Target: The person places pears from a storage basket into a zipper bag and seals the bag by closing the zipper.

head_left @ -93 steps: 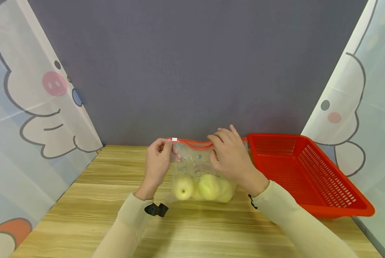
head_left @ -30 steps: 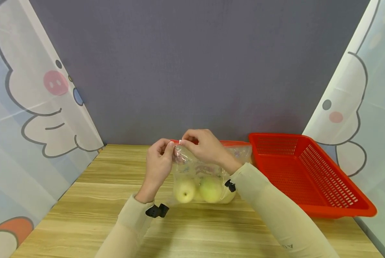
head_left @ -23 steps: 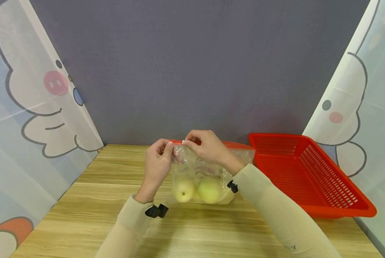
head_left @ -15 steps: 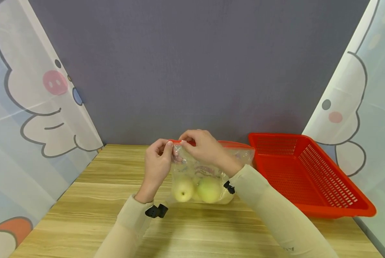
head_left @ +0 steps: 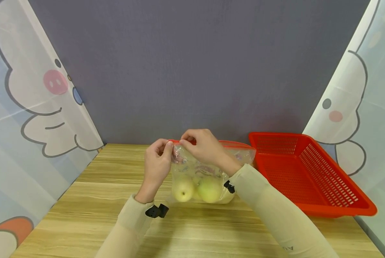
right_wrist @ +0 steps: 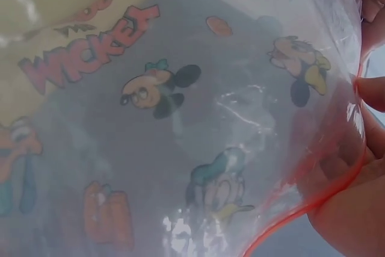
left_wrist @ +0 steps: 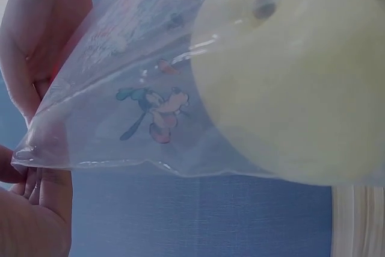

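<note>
A clear zip bag with cartoon prints and a red zip edge stands on the wooden table. Inside, pale yellow-green round fruits lie at the bottom; the left wrist view shows one fruit close up with a dark spot. My left hand pinches the bag's top left corner between thumb and fingers. A short way to the right, my right hand pinches the red zip edge; the white slider is hidden at its fingertips. Right of that hand the zip strips stand apart.
A red perforated plastic basket stands on the right, close to the bag's right edge. The wooden table reaches back to a dark grey wall. Printed curtains hang on both sides.
Since the earliest frame, my right hand has moved left along the zip to pinch it by the slider. More recently it shifted slightly right, then back left. My left hand keeps its corner.
</note>
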A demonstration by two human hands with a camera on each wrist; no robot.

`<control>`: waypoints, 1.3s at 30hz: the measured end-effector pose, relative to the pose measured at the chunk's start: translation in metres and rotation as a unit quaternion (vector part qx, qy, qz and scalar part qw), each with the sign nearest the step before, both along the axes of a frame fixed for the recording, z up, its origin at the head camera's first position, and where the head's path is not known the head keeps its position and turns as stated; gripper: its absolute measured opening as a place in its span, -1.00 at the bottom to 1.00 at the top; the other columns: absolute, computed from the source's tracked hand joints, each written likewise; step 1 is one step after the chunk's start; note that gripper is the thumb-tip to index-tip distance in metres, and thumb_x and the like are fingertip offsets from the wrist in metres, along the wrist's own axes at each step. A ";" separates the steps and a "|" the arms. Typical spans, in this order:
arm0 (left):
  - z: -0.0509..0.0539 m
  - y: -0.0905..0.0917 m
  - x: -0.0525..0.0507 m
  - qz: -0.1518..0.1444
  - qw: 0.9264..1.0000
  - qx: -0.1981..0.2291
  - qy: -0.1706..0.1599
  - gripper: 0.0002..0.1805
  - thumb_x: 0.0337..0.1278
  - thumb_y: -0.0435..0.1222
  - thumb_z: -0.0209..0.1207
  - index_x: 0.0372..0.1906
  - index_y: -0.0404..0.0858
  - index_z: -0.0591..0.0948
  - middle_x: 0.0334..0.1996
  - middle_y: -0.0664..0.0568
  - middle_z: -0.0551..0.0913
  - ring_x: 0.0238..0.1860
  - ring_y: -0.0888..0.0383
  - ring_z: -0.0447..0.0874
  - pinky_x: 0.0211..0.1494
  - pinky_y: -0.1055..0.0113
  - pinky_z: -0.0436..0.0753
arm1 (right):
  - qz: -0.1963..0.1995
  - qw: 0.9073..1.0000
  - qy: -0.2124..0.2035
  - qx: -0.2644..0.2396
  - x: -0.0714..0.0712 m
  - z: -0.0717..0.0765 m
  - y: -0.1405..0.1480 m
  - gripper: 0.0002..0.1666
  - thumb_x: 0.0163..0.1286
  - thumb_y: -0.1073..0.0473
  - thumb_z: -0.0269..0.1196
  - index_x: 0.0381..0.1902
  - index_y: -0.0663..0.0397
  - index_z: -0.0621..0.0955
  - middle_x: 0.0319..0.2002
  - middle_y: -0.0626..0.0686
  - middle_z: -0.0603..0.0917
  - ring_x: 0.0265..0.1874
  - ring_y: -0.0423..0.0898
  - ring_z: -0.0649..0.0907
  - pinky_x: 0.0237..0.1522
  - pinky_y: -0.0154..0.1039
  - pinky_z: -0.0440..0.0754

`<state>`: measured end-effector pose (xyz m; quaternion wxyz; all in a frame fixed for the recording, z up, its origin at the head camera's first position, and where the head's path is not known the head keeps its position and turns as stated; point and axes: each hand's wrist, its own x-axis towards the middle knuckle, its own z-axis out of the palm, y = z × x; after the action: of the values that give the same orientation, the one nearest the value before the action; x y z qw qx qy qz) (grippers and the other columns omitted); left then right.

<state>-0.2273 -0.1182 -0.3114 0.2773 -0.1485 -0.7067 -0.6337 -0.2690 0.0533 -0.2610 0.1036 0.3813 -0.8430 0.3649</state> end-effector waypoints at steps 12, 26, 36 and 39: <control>-0.001 0.000 -0.001 0.012 1.000 -0.002 -0.001 -0.79 0.47 -0.43 0.08 -0.31 -0.43 0.63 -0.58 -0.18 0.60 -0.64 0.16 0.63 -0.51 0.35 0.64 | -0.008 1.000 0.002 -0.008 -0.002 -0.001 0.004 -0.82 0.47 0.16 0.24 -0.18 0.12 0.73 -0.36 -0.08 0.71 -0.39 -0.16 0.60 -0.24 -0.21 0.60; -0.001 0.000 -0.003 0.039 0.999 -0.015 -0.003 -0.78 0.46 -0.40 0.10 -0.30 -0.47 0.65 -0.56 -0.15 0.62 -0.61 0.21 0.61 -0.52 0.41 0.58 | -0.023 1.000 0.001 -0.005 -0.004 -0.002 0.011 -0.83 0.47 0.15 0.24 -0.19 0.08 0.74 -0.33 -0.08 0.71 -0.34 -0.15 0.62 -0.20 -0.18 0.60; 0.000 0.000 -0.002 0.029 1.000 -0.009 -0.003 -0.80 0.46 -0.43 0.10 -0.29 -0.46 0.64 -0.58 -0.17 0.61 -0.65 0.18 0.65 -0.52 0.37 0.64 | -0.029 1.000 -0.003 -0.005 -0.004 -0.004 0.016 -0.83 0.46 0.17 0.23 -0.19 0.09 0.75 -0.33 -0.07 0.71 -0.36 -0.15 0.61 -0.22 -0.19 0.61; 0.000 0.000 -0.002 0.024 1.000 -0.005 -0.003 -0.80 0.46 -0.43 0.09 -0.30 -0.45 0.64 -0.58 -0.18 0.61 -0.65 0.18 0.66 -0.53 0.36 0.63 | -0.030 1.000 -0.003 -0.005 -0.005 -0.005 0.017 -0.83 0.45 0.17 0.23 -0.20 0.10 0.74 -0.34 -0.06 0.71 -0.37 -0.15 0.61 -0.23 -0.19 0.61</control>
<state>-0.2295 -0.1180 -0.3112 0.2896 -0.1312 -0.7139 -0.6240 -0.2738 0.0708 -0.2656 0.1141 0.3538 -0.8527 0.3671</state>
